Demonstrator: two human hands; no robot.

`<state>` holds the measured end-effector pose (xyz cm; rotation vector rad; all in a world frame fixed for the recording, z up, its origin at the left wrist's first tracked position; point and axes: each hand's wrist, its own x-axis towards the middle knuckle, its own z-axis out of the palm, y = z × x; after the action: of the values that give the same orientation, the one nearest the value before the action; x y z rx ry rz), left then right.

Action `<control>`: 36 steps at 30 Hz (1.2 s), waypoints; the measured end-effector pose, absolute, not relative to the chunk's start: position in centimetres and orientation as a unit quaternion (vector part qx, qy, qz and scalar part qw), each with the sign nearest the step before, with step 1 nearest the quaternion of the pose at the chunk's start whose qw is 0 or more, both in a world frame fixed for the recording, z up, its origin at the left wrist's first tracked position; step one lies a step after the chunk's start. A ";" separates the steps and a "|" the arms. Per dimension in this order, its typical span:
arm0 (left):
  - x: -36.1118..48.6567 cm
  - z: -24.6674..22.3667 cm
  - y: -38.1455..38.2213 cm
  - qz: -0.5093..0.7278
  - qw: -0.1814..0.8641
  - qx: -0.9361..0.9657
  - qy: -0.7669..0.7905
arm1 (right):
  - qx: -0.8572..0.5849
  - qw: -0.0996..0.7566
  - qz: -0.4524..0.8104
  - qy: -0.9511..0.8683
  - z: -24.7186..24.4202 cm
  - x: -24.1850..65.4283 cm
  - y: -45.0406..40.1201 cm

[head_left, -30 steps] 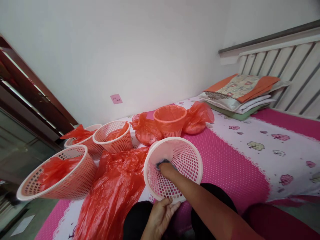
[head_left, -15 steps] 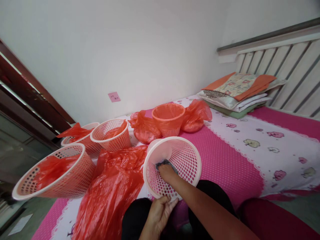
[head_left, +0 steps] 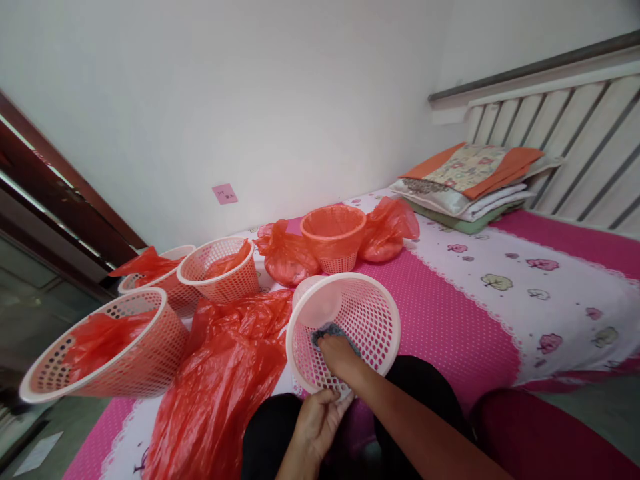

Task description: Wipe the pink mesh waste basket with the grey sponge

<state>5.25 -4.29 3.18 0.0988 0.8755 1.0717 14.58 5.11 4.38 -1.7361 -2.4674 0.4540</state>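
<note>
Fingers (head_left: pixel 326 342) of the right hand (head_left: pixel 340 355) are bunched on a crumpled blue-grey cloth (head_left: pixel 334 328), pressing it to the inner wall; how the hidden tips grip it, I cannot tell. Around that hand is a pale pink, round plastic basket with perforated sides (head_left: pixel 367 310), tilted mouth-first toward the person at the near edge of the pink-and-white bed (head_left: pixel 450 320). Its rim sits between thumb and fingers of the left hand (head_left: pixel 316 420). Work on this basket looks unfinished: the cloth is inside and no red plastic lines it. Near the bed's wall-side edge, a matching pink basket with red film over its rim (head_left: pixel 336 257) seems already lined, flanked by two bulging red plastic bags (head_left: pixel 290 260), contents hard to make out. Toward the left edge stand three more perforated pink baskets (head_left: pixel 145 360), each with loose red plastic (head_left: pixel 107 340) inside and, judging by that, not yet lined neatly. Between them and the held basket, a large heap of thin red plastic sheeting (head_left: pixel 225 373) spreads to the near edge, apparently unused.
</note>
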 end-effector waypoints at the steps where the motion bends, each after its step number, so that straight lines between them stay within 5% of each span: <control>1: 5.2 3.0 -4.3 0.488 0.773 0.054 0.402 | -0.569 0.047 0.150 -0.807 4.4 14.7 4.9; 36: 4.6 1.6 -3.9 0.461 0.812 0.081 0.349 | -0.499 0.083 0.218 -0.835 8.0 18.6 -2.3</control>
<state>4.55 -3.92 1.55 0.1735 0.7449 0.9847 18.63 -2.35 8.03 -1.4897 -2.4914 0.6498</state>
